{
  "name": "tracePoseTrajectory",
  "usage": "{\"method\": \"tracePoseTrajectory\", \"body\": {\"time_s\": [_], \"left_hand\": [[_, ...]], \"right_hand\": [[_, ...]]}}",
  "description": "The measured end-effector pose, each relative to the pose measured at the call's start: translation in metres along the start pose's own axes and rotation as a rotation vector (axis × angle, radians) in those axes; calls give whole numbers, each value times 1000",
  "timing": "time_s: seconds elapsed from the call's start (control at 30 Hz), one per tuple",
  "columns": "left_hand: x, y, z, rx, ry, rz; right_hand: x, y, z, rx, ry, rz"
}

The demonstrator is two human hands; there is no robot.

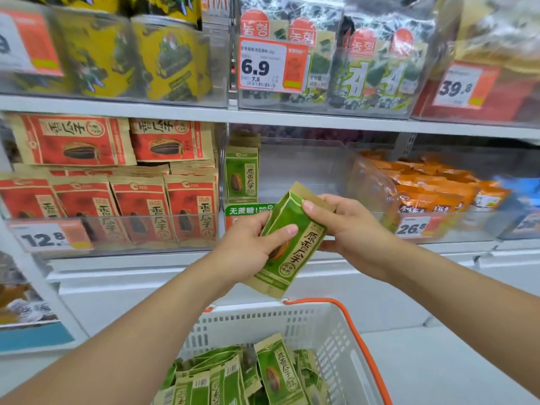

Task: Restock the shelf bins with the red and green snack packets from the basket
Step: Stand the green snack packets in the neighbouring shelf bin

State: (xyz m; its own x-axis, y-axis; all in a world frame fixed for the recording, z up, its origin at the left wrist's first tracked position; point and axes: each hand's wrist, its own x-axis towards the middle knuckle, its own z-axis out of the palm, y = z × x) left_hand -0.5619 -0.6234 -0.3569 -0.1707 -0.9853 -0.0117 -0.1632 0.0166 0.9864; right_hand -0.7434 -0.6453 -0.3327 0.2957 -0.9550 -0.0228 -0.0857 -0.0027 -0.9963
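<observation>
Both hands held one green packet (287, 241) tilted in front of the middle shelf, above the white basket (330, 331). The left hand (248, 247) had its grip clamped on the packet's lower left edge, thumb across the front; the right hand (347, 226) pinched its upper right corner. More green packets (233, 375) lay in the basket. Red packets (122, 206) filled the left bin, and the clear bin (306, 171) behind the hands held one upright green packet (242, 175) at its left side.

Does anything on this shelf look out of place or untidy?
Mostly tidy. Two red packets lie sideways on the upright red packets. The clear bin is nearly bare, with green packets only at its left edge.
</observation>
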Motion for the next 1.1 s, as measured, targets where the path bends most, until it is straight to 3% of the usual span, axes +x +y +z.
{"method": "tracePoseTrajectory", "body": {"time_s": [0.23,0.33,0.43,0.5,0.63,0.73,0.83,1.0,1.1], "left_hand": [[0,0,-5,-7,5,30],[5,1,-11,-10,81,68],[10,2,-16,34,184,133],[12,3,-20,95,244,183],[14,5,-32,123,585,150],[13,0,-44,111,648,19],[17,-9,-53,64,642,-102],[21,-17,-55,107,638,-152],[22,-19,-54,150,606,-120]], "right_hand": [[13,6,6,97,-22,-3],[24,-2,4,138,-46,24],[29,-15,-4,-125,-133,52],[31,-22,-3,-217,-79,-44],[45,-39,-9,-110,152,-486],[68,-42,-24,-418,262,-592],[98,-21,-23,-657,257,-402],[152,4,3,-455,139,5],[179,1,20,-487,127,97]]}}
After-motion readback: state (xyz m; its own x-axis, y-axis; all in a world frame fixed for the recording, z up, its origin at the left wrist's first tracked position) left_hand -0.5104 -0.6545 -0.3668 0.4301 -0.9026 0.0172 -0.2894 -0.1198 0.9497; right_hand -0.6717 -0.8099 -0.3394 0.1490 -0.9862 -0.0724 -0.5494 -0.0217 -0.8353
